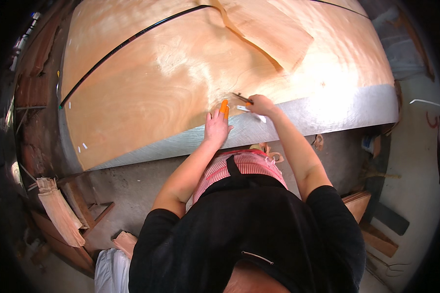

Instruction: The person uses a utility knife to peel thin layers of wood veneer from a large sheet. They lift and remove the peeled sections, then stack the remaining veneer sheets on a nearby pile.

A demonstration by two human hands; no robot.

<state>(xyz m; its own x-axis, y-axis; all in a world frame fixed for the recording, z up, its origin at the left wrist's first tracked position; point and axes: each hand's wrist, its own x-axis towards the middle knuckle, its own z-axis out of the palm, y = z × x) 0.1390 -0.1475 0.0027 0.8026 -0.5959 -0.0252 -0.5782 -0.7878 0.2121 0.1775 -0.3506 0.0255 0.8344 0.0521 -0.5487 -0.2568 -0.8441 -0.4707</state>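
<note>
A broad sheet of pale wood veneer (132, 93) lies over a metal-edged table (322, 110). My left hand (218, 128) rests near the sheet's front edge, fingers stretched out and pressing nothing I can see but the veneer. Orange covers (224, 107) sit on some of its fingers. Just to the right, my right hand (262, 105) is closed round a slim dark cutting tool (243, 98), whose tip points left over the wood. Its exact kind is too small to tell. White strips (259, 117) hang beside that hand over the metal.
Another loose veneer piece (274, 34) lies on top at the back, its edge raised. A thin black strip (132, 39) curves across the sheet. Bundled veneer (61, 212) stands at the left, near white sacking (111, 271). Wooden boards (379, 240) are at the right.
</note>
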